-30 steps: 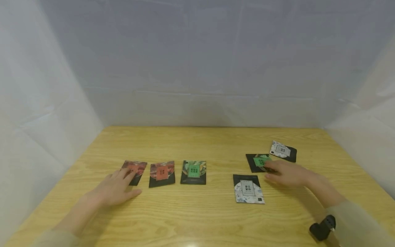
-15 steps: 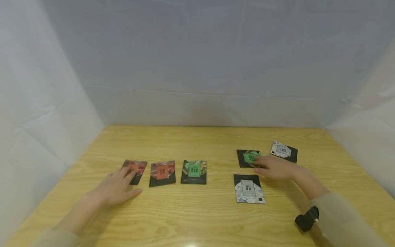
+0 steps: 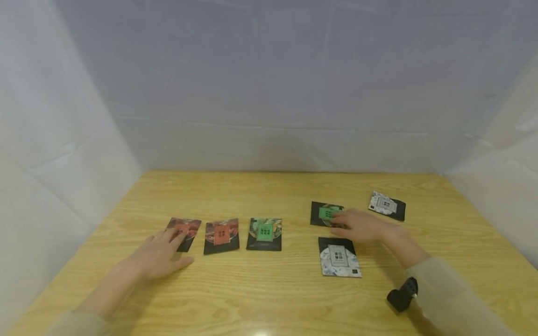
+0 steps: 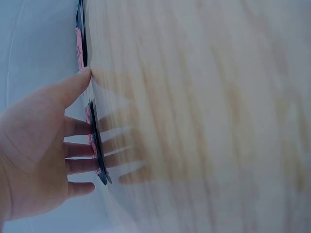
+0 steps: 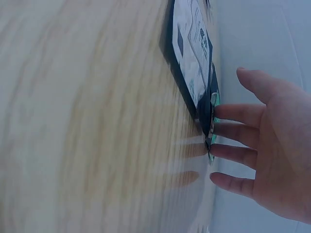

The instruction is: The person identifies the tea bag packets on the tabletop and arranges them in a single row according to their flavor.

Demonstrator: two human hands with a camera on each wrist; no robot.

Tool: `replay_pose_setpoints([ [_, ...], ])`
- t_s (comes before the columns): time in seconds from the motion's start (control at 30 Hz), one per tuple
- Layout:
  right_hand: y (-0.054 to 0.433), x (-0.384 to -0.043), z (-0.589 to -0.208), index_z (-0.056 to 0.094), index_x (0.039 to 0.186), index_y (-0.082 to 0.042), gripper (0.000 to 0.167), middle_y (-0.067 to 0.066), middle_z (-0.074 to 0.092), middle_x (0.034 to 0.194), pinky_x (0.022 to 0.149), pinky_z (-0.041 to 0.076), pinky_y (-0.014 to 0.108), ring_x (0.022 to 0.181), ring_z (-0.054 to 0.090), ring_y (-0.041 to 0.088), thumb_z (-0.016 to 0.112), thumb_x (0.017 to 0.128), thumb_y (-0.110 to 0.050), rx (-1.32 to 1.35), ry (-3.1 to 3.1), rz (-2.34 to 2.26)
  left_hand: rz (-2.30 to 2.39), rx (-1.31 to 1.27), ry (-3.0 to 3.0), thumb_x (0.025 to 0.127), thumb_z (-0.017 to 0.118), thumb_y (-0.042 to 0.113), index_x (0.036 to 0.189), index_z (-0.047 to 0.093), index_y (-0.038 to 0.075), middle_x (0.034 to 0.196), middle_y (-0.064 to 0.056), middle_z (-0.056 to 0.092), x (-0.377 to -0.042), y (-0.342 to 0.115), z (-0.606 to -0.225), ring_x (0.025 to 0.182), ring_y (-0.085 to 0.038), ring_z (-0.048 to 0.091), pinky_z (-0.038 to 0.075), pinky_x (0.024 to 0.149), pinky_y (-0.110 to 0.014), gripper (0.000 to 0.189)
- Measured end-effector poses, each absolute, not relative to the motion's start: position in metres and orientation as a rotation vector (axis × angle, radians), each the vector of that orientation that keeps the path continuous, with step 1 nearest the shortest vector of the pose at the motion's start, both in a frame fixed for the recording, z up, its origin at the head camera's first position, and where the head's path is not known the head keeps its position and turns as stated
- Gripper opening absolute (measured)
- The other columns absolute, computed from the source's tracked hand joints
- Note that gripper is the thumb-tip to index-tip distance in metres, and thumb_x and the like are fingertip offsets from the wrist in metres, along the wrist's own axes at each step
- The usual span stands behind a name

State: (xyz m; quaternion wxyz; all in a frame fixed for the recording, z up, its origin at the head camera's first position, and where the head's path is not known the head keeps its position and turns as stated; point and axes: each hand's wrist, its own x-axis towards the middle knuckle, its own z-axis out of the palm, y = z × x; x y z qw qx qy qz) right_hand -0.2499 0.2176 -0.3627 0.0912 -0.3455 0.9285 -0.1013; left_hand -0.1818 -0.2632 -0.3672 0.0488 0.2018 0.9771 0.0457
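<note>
Head | packet [image 3: 320,214] | black, green label [image 3: 325,213] | right hand [image 3: 359,226] touching

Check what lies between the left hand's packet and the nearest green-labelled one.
Head view: another red-labelled packet lies between the leftmost packet at the left hand and the green-labelled packet, bare tabletop either side.

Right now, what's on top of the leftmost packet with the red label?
The left hand rests its fingers on the packet, covering part of its red label. Some reddish picture shows beside them; whatever is printed beneath the fingers is covered and cannot be seen.
</note>
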Motion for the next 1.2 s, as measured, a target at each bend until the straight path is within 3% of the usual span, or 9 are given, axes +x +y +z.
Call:
replay_pose_setpoints([
  [0.27, 0.206, -0.255, -0.37, 0.054, 0.127, -0.004, 0.053, 0.018, 0.051, 0.131, 0.098, 0.037, 0.051, 0.12, 0.046, 0.037, 0.043, 0.096, -0.046, -1.055, 2.753, -0.313, 0.144, 0.613, 2.978, 0.089, 0.05, 0.055, 0.135, 0.039, -0.009, 0.137, -0.033, 0.033, -0.181, -0.263, -0.368, 0.122, -0.053, 0.032, 0.028, 0.093, -0.068, 0.08],
  [0.47, 0.195, -0.257, -0.371, 0.058, 0.12, -0.009, 0.044, 0.003, 0.059, 0.11, 0.082, 0.048, 0.041, 0.096, 0.058, 0.021, 0.048, 0.095, -0.044, -1.097, 2.759, -0.308, 0.16, 0.607, 2.98, 0.089, 0.05, 0.054, 0.134, 0.039, -0.01, 0.138, -0.033, 0.032, -0.179, -0.263, -0.369, 0.122, -0.054, 0.031, 0.027, 0.094, -0.068, 0.079],
  [0.7, 0.183, -0.255, -0.369, 0.042, 0.14, -0.011, 0.06, 0.017, 0.038, 0.142, 0.098, 0.037, 0.05, 0.123, 0.044, 0.033, 0.042, 0.095, -0.05, -1.042, 2.737, -0.22, 0.154, 0.609, 2.991, 0.09, 0.05, 0.053, 0.134, 0.039, -0.01, 0.136, -0.034, 0.033, -0.179, -0.263, -0.369, 0.122, -0.053, 0.032, 0.027, 0.094, -0.068, 0.078],
  [0.93, 0.173, -0.251, -0.366, 0.046, 0.138, -0.011, 0.057, 0.016, 0.038, 0.142, 0.1, 0.03, 0.057, 0.129, 0.035, 0.036, 0.043, 0.095, -0.049, -1.051, 2.738, -0.123, 0.13, 0.607, 2.993, 0.089, 0.05, 0.055, 0.134, 0.039, -0.01, 0.137, -0.034, 0.033, -0.18, -0.263, -0.37, 0.122, -0.053, 0.032, 0.027, 0.094, -0.067, 0.08],
  [1.2, 0.171, -0.249, -0.362, 0.052, 0.133, -0.013, 0.053, 0.013, 0.044, 0.139, 0.1, 0.027, 0.06, 0.127, 0.038, 0.035, 0.043, 0.095, -0.049, -1.077, 2.741, -0.101, 0.134, 0.611, 3.009, 0.089, 0.051, 0.054, 0.135, 0.039, -0.01, 0.138, -0.033, 0.032, -0.182, -0.263, -0.369, 0.123, -0.053, 0.031, 0.027, 0.096, -0.066, 0.079],
])
